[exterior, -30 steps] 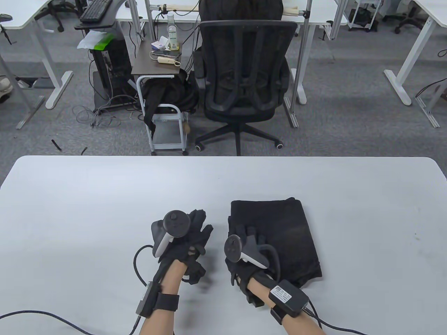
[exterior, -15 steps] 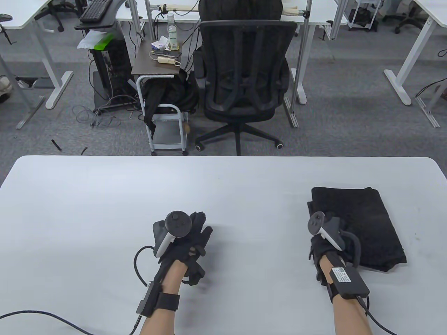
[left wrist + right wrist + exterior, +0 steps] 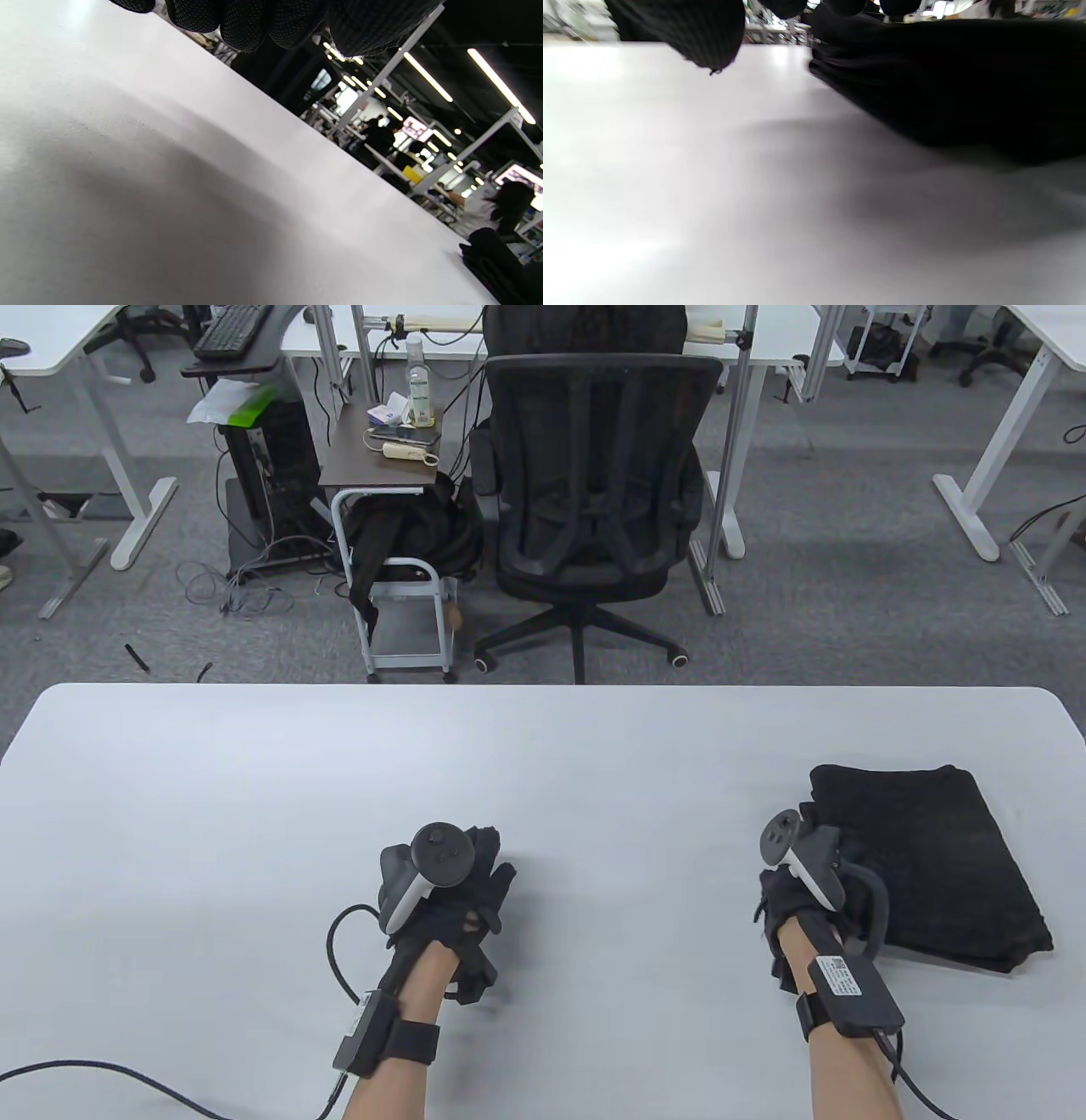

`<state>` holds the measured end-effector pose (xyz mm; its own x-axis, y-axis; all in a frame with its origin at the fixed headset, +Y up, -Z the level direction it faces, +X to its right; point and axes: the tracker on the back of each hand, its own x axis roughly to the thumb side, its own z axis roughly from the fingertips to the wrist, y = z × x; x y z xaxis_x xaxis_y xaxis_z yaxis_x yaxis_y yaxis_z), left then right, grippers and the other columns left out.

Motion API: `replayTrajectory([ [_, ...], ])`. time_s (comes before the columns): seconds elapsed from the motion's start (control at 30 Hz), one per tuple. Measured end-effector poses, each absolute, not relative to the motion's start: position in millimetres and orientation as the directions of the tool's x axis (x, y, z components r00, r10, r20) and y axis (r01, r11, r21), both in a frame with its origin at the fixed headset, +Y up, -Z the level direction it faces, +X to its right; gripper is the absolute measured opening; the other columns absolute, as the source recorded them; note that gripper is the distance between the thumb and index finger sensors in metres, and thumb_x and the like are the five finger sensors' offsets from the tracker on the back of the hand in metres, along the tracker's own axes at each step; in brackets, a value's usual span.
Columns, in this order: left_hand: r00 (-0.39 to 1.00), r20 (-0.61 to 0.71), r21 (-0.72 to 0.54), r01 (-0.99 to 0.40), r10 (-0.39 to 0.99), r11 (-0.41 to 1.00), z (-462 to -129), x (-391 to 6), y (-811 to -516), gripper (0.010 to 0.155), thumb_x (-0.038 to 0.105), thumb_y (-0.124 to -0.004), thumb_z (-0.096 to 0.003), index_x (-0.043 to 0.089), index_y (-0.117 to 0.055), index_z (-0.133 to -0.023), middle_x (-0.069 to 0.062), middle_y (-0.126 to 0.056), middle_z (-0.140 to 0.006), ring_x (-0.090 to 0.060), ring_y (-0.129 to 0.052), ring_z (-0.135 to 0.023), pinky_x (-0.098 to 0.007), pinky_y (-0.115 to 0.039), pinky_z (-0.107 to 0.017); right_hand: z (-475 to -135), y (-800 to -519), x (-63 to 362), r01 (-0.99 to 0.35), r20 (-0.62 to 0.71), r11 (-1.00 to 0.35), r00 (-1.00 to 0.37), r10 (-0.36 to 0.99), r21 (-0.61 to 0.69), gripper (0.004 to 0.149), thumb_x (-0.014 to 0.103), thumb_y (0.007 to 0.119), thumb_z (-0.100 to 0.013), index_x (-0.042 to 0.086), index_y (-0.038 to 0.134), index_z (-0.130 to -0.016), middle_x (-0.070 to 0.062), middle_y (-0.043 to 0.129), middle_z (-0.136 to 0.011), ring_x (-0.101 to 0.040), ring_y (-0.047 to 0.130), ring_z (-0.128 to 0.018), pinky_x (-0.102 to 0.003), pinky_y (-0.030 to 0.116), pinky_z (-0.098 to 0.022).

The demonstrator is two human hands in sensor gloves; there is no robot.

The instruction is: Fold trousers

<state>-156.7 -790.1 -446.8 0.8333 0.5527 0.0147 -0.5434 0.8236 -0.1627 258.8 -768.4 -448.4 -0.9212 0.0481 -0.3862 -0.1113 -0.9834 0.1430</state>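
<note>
The black trousers (image 3: 929, 861) lie folded into a compact rectangle on the right part of the white table (image 3: 254, 814). My right hand (image 3: 806, 857) is at their near left edge, its fingers hidden under the tracker in the table view. In the right wrist view the thumb (image 3: 706, 34) hangs apart from the other fingertips (image 3: 840, 3), which reach over the trousers (image 3: 946, 76); nothing is held between them. My left hand (image 3: 485, 861) rests empty on the table at centre, fingers extended. The left wrist view shows its fingers (image 3: 254, 21) and the trousers (image 3: 496, 262) far off.
A black office chair (image 3: 594, 492) and a small side table (image 3: 382, 458) with a bottle stand on the floor beyond the table's far edge. Glove cables (image 3: 339, 933) trail off the near edge.
My right hand has slid the folded trousers from the middle of the table to the right side. My left hand has stayed in place.
</note>
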Motion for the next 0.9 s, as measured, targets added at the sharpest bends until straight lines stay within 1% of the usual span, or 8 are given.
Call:
replayTrajectory([
  [0.07, 0.845, 0.016, -0.160, -0.525, 0.534, 0.836, -445.8, -156.2, -790.7, 0.064, 0.048, -0.072, -0.0504, 0.025, -0.052, -0.107, -0.010, -0.055, -0.119, -0.042, -0.050, -0.110, -0.061, -0.050, -0.076, -447.2, -760.0, 236.4, -0.156, -0.325, -0.984, -0.938, 0.121, 0.081, 0.075, 0.053, 0.070, -0.047, 0.026, 0.038, -0.109, -0.010, 0.033, -0.116, -0.045, 0.037, -0.106, -0.066, 0.034, -0.074],
  [0.2, 0.861, 0.013, -0.143, -0.502, 0.509, 0.853, -443.8, -157.0, -792.5, 0.066, 0.048, -0.072, -0.0503, 0.027, -0.048, -0.108, -0.009, -0.048, -0.121, -0.041, -0.045, -0.111, -0.061, -0.048, -0.076, -445.0, -746.8, 199.5, -0.139, -0.209, -0.990, -0.968, 0.139, -0.018, 0.075, 0.054, 0.069, -0.047, 0.025, 0.038, -0.109, -0.010, 0.031, -0.116, -0.045, 0.034, -0.107, -0.067, 0.031, -0.074],
  [0.3, 0.877, 0.013, -0.131, -0.474, 0.480, 0.871, -441.8, -159.0, -792.5, 0.068, 0.049, -0.072, -0.0502, 0.029, -0.043, -0.108, -0.004, -0.040, -0.123, -0.040, -0.038, -0.113, -0.061, -0.045, -0.077, -443.2, -741.9, 169.6, -0.240, -0.096, -0.969, -0.965, 0.245, -0.065, 0.076, 0.054, 0.070, -0.046, 0.024, 0.038, -0.109, -0.011, 0.029, -0.116, -0.046, 0.031, -0.107, -0.067, 0.031, -0.074],
  [0.5, 0.895, 0.008, -0.101, -0.444, 0.447, 0.890, -439.7, -167.0, -791.2, 0.071, 0.052, -0.073, -0.0494, 0.033, -0.038, -0.109, 0.003, -0.028, -0.124, -0.034, -0.022, -0.115, -0.060, -0.036, -0.079, -438.9, -751.4, 127.5, -0.402, 0.101, -0.915, -0.911, 0.399, -0.017, 0.077, 0.055, 0.069, -0.046, 0.024, 0.037, -0.109, -0.010, 0.022, -0.116, -0.044, 0.021, -0.107, -0.068, 0.023, -0.073],
  [0.57, 0.901, 0.007, -0.099, -0.432, 0.435, 0.897, -439.3, -168.2, -792.3, 0.072, 0.052, -0.073, -0.0492, 0.035, -0.037, -0.109, 0.005, -0.023, -0.124, -0.032, -0.017, -0.115, -0.060, -0.033, -0.080, -438.3, -759.3, 120.2, -0.408, 0.120, -0.913, -0.906, 0.406, 0.003, 0.077, 0.055, 0.069, -0.046, 0.024, 0.037, -0.109, -0.010, 0.022, -0.116, -0.044, 0.020, -0.107, -0.068, 0.022, -0.073],
  [0.63, 0.909, 0.005, -0.101, -0.414, 0.417, 0.905, -439.5, -168.7, -794.3, 0.073, 0.053, -0.073, -0.0489, 0.036, -0.035, -0.109, 0.007, -0.020, -0.124, -0.029, -0.012, -0.114, -0.060, -0.030, -0.080, -439.8, -768.2, 117.4, -0.399, 0.135, -0.914, -0.904, 0.406, 0.075, 0.078, 0.055, 0.069, -0.047, 0.025, 0.035, -0.110, -0.010, 0.018, -0.115, -0.043, 0.012, -0.106, -0.068, 0.017, -0.072],
  [0.7, 0.916, 0.005, -0.105, -0.398, 0.401, 0.911, -440.0, -168.4, -796.1, 0.074, 0.054, -0.073, -0.0486, 0.037, -0.034, -0.109, 0.009, -0.017, -0.124, -0.027, -0.008, -0.114, -0.059, -0.026, -0.080, -441.0, -776.1, 117.4, -0.406, 0.148, -0.909, -0.897, 0.416, 0.093, 0.079, 0.056, 0.069, -0.046, 0.025, 0.033, -0.110, -0.010, 0.016, -0.115, -0.043, 0.010, -0.106, -0.068, 0.014, -0.071],
  [0.9, 0.942, -0.017, -0.127, -0.334, 0.334, 0.934, -441.0, -167.0, -799.7, 0.075, 0.059, -0.072, -0.0480, 0.040, -0.032, -0.109, 0.011, -0.016, -0.124, -0.026, -0.007, -0.114, -0.059, -0.024, -0.080, -442.0, -786.2, 122.6, -0.383, 0.141, -0.915, -0.906, 0.399, 0.127, 0.081, 0.058, 0.068, -0.046, 0.026, 0.029, -0.109, -0.008, 0.011, -0.114, -0.042, 0.005, -0.105, -0.067, 0.011, -0.071],
])
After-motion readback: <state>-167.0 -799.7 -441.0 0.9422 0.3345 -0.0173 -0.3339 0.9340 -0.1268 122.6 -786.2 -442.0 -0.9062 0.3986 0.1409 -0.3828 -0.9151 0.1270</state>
